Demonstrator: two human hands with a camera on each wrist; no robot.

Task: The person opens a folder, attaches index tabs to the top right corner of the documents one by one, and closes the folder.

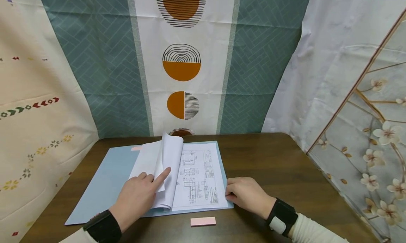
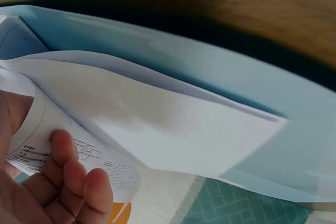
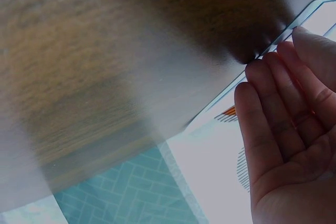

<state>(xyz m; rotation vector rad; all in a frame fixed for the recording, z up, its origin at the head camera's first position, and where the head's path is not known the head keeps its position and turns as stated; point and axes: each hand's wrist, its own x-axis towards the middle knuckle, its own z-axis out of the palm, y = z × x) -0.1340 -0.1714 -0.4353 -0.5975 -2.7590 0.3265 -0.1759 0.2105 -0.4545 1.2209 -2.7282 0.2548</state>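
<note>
A light blue folder [image 1: 104, 186] lies opened on the table, with white sheets in it. My left hand [image 1: 139, 192] grips turned-over sheets [image 1: 171, 155] in the head view, its index finger stretched across them. In the left wrist view several fingertips curl against a printed part of a sheet [image 2: 113, 174]; the thumb is mostly hidden. The sheets bow upward at their far end. A technical drawing [image 1: 200, 176] shows face up on the folder's right side. My right hand [image 1: 247, 195] rests at the folder's right edge, its loosely bent fingertips right at the rim [image 3: 226, 93] in the right wrist view.
A pink sticky-note pad [image 1: 203, 221] lies on the brown wooden table [image 1: 260, 158] in front of the folder. Another pink slip [image 1: 136, 148] sits at the folder's top. Patterned fabric [image 1: 263, 60] hangs behind the table and along both sides.
</note>
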